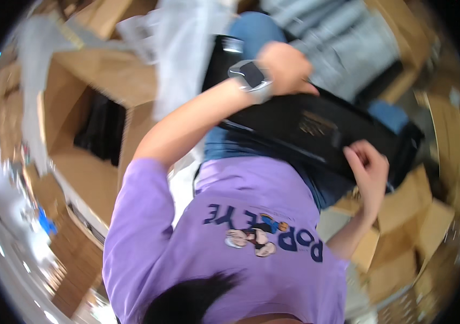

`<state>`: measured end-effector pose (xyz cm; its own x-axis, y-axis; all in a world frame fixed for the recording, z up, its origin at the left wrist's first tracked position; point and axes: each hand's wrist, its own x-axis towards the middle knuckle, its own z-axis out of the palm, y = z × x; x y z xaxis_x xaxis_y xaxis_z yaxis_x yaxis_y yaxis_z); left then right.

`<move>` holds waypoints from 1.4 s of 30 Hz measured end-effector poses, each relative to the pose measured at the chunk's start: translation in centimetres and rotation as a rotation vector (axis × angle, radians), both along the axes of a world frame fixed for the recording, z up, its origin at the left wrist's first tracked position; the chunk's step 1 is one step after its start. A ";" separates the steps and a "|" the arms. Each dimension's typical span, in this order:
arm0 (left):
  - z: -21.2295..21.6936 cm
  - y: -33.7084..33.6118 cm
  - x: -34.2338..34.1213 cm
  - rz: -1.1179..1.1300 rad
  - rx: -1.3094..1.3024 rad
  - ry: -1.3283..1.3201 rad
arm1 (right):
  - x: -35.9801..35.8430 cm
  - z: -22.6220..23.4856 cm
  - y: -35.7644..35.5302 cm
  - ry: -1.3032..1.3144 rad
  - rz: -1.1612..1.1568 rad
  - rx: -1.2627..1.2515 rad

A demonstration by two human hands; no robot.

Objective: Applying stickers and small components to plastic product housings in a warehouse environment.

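Note:
Across my lap lies a glossy black piece [278, 116], long and flat-faced, with small gold-coloured print; its exact kind is unclear. My left hand [286, 67], with a watch [251, 74] on its wrist, is closed over the far edge of this piece, thumb toward me. Motion smears those fingers. At the right part of the black face rests my right hand [367, 164], fingers curled in and thumb close to them. What sits between its fingertips is too blurred to make out. Dark folded material hangs under the black piece.
At the left stands an open cardboard box [97, 183] with black items inside. Translucent white plastic sheeting [184, 54] hangs beside it. Grey-wrapped bundles [343, 48] lie beyond my knees, and another open cardboard box [403, 227] is at the lower right.

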<state>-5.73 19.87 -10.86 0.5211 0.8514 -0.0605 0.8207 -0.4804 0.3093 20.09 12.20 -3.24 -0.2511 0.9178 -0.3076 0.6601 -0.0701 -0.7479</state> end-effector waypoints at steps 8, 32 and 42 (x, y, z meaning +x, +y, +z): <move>5.4 -3.2 -3.3 -0.305 0.343 -0.188 | 2.4 3.1 -0.9 0.137 -0.197 0.328; 7.4 -44.1 -40.2 0.778 0.309 0.663 | -12.1 0.2 5.6 0.317 0.090 0.136; -3.3 -42.2 -42.6 0.707 0.249 0.565 | -12.8 -3.6 5.4 0.171 0.219 0.171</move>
